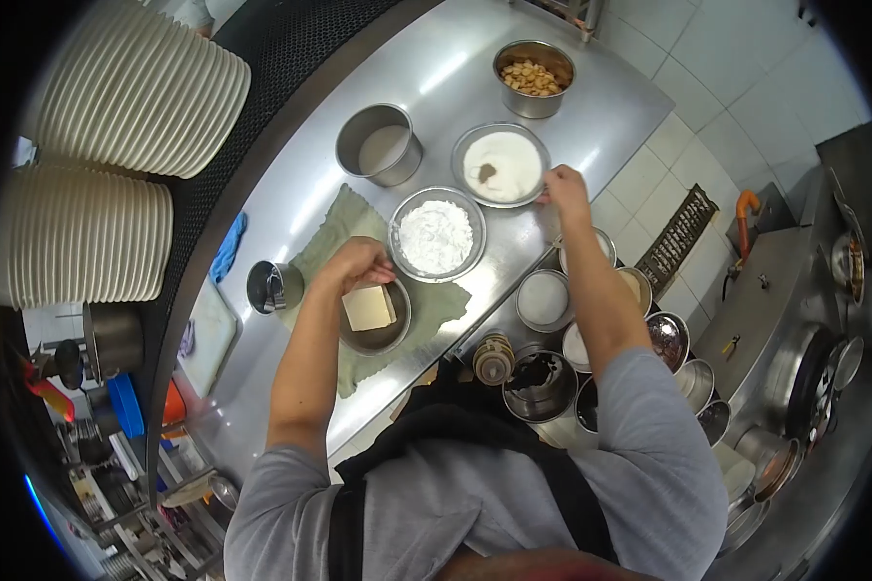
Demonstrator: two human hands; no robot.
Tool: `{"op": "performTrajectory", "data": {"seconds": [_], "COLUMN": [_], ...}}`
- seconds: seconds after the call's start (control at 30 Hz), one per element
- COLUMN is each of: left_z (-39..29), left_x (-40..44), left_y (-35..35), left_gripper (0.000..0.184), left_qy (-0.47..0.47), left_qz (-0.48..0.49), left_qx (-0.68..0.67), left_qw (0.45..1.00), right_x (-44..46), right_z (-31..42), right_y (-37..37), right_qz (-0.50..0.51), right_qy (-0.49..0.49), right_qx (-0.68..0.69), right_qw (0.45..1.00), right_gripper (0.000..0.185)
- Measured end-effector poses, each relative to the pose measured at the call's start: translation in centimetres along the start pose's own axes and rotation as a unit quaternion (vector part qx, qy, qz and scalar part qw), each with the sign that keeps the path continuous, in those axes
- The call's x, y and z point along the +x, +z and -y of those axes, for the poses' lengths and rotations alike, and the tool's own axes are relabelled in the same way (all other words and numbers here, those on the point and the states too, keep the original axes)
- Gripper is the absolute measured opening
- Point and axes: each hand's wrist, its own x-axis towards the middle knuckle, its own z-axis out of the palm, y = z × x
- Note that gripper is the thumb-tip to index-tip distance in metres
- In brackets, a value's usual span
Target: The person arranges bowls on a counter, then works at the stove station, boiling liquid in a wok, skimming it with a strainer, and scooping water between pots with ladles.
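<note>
On the steel counter, my left hand (361,261) is at the upper rim of a metal bowl (386,339) holding a pale yellow block (369,308); its fingers are pressed together, and what they hold is hidden. My right hand (564,188) has its fingers closed on the right rim of a metal bowl (502,165) of white granules with a small brown heap. Between the hands stands a bowl of white powder (436,237). A green cloth (344,228) lies partly under the bowl with the block.
Behind are a deep pot (380,145) and a pot of light brown pieces (531,81). A small metal cup (274,288) and a white board (208,339) are at the left. Several containers, a jar (494,359) among them, stand by my right arm. Stacked plates (145,92) fill the upper left.
</note>
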Motion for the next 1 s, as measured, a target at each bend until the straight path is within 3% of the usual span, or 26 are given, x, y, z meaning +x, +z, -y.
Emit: {"op": "performTrajectory", "data": {"seconds": [0.17, 0.33, 0.67, 0.73, 0.77, 0.8, 0.83, 0.87, 0.93, 1.0], "left_z": [0.9, 0.3, -2.9, -3.4, -3.8, -3.9, -3.6, -3.1, -1.5, 0.9], "left_x": [2.1, 1.7, 6.6, 7.3, 7.2, 7.1, 6.2, 4.7, 1.2, -2.7], "left_y": [1.2, 2.8, 5.6, 5.2, 4.8, 4.5, 4.3, 3.7, 1.5, -0.8], "left_gripper": [0.025, 0.026, 0.019, 0.024, 0.030, 0.036, 0.048, 0.048, 0.054, 0.057], "left_qy": [-0.036, 0.069, 0.115, 0.119, 0.139, 0.160, 0.168, 0.168, 0.244, 0.257], "left_qz": [-0.018, -0.021, -0.094, -0.103, -0.064, -0.023, -0.043, -0.040, -0.084, -0.041], "left_qx": [-0.051, -0.130, -0.181, -0.177, -0.190, -0.204, -0.216, -0.218, -0.082, -0.109], "left_qw": [0.998, 0.989, 0.972, 0.972, 0.970, 0.966, 0.961, 0.961, 0.963, 0.959], "right_x": [-0.3, 0.3, 2.8, 2.0, 1.3, 0.0, -2.0, -4.7, -14.2, -24.5], "right_z": [-0.1, 0.6, 2.0, 2.0, 2.4, 3.2, 4.6, 6.2, 13.0, 19.9], "right_y": [-2.3, -2.8, -0.3, -0.6, -1.0, -1.2, -1.5, -1.9, 0.0, 1.7], "right_qz": [-0.049, -0.097, -0.108, -0.121, -0.139, -0.140, -0.142, -0.143, -0.008, 0.073], "right_qy": [-0.006, -0.035, -0.055, -0.082, -0.110, -0.112, -0.147, -0.180, -0.244, -0.304], "right_qx": [-0.004, 0.068, 0.114, 0.059, 0.005, 0.002, -0.024, -0.049, 0.029, 0.030], "right_qw": [0.999, 0.992, 0.986, 0.987, 0.984, 0.984, 0.979, 0.972, 0.969, 0.949], "right_gripper": [0.021, 0.019, 0.025, 0.029, 0.033, 0.033, 0.033, 0.033, 0.028, 0.023]}}
